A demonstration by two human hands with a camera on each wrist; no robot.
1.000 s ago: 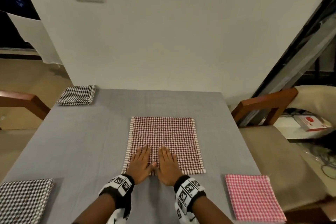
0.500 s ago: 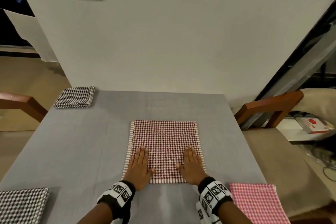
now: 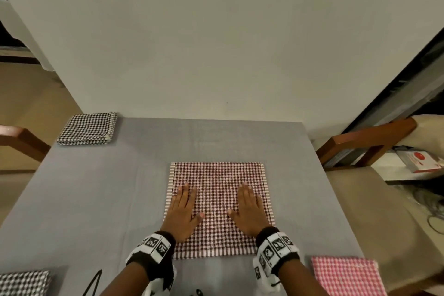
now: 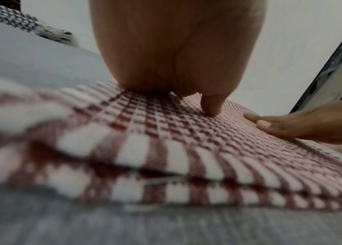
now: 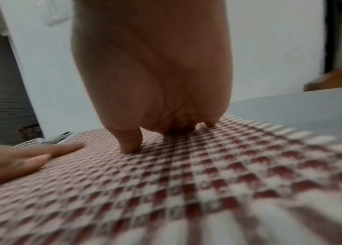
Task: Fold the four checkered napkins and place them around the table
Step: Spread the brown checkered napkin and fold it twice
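Note:
A dark red checkered napkin, folded to two layers, lies flat in the middle of the grey table. My left hand presses flat on its left part, fingers straight. My right hand presses flat on its right part. The left wrist view shows the doubled near edge of the red napkin under my left palm. In the right wrist view the red napkin lies under my right palm. A folded black napkin sits at the far left corner, another black one at the near left, a pink one at the near right.
Wooden chairs stand at the left and right sides of the table. A white wall rises right behind the far edge. A red-and-white box lies on a low surface at the right.
My hands have slid apart across the red napkin, from side by side at its near middle to its left and right parts. The napkin now lies closer to me.

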